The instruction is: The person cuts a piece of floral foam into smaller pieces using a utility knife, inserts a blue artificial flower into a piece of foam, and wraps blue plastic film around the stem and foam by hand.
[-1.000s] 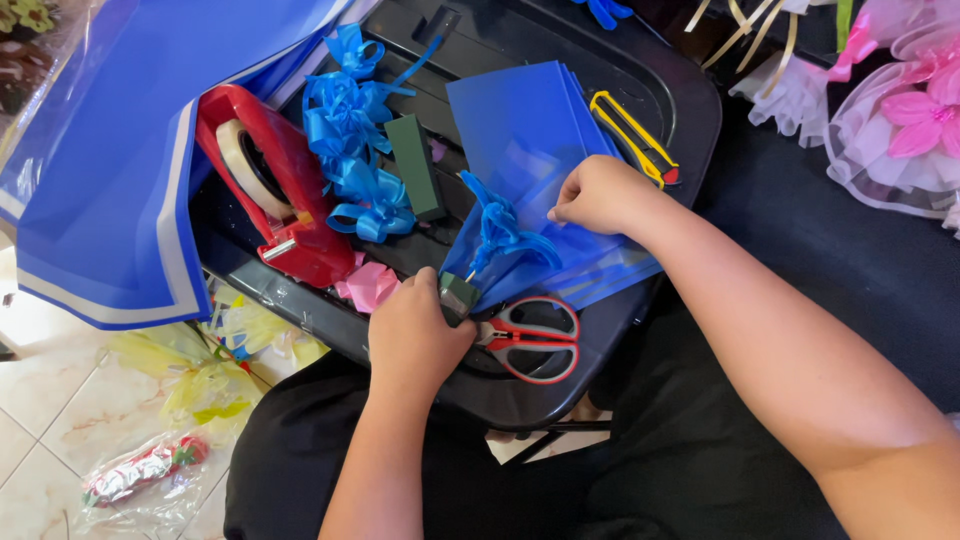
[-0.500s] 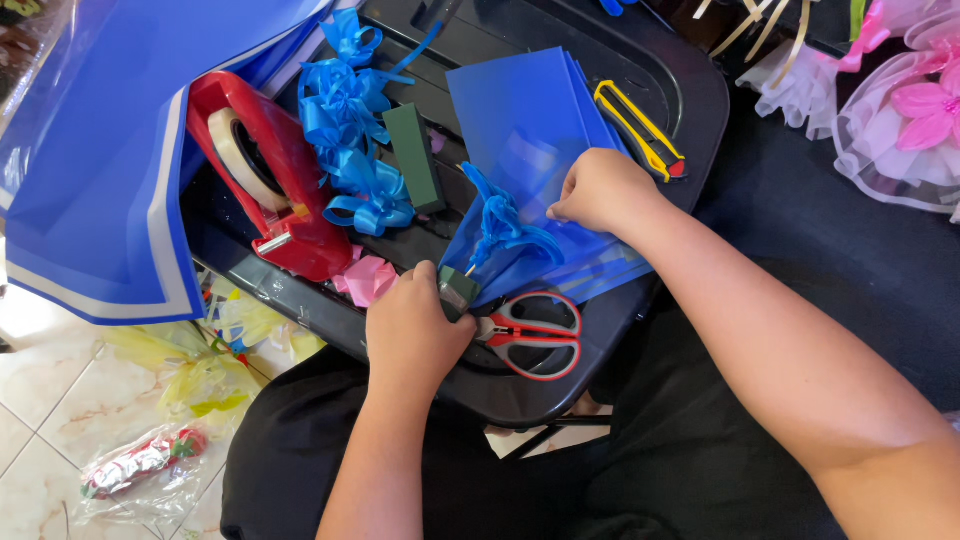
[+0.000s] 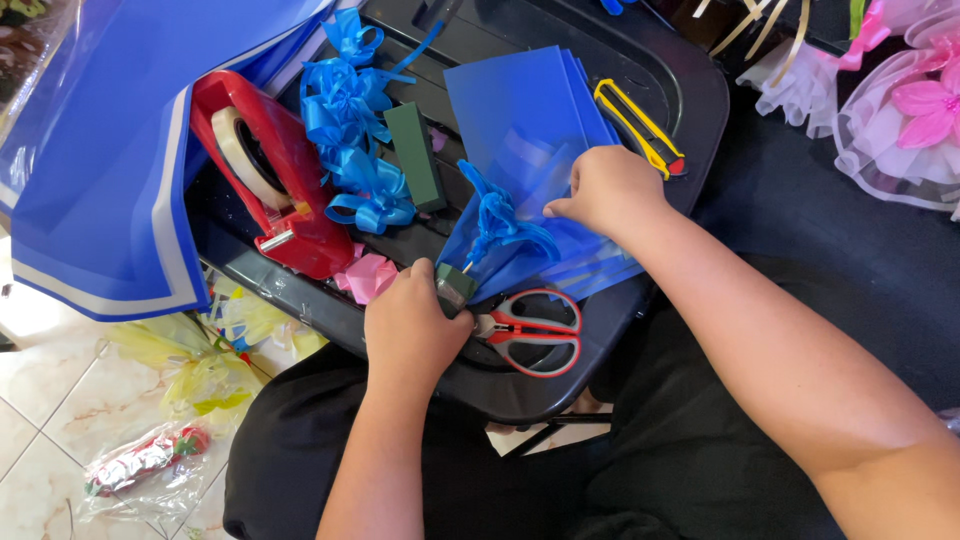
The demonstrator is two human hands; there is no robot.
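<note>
Two hands (image 3: 412, 325) (image 3: 605, 187), one scissors (image 3: 530, 330) (red-handled), one cutter (image 3: 640, 127).

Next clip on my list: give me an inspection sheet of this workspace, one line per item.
Surface: black plastic tray resting over the person's lap, crowded.
Job's things: small dark green block with a blue ribbon bow above it; stack of blue sheets.
Clutter: red tape dispenser, heap of blue bows, green foam bar, yellow utility knife, red-handled scissors, pink scrap.
Grippers: left hand grips the block; right hand pinches the sheets.
Cables: nothing seen.
Surroundings: large blue wrapping sheet at left, pink tulle flowers at right, cellophane scraps on the tiled floor.
</note>
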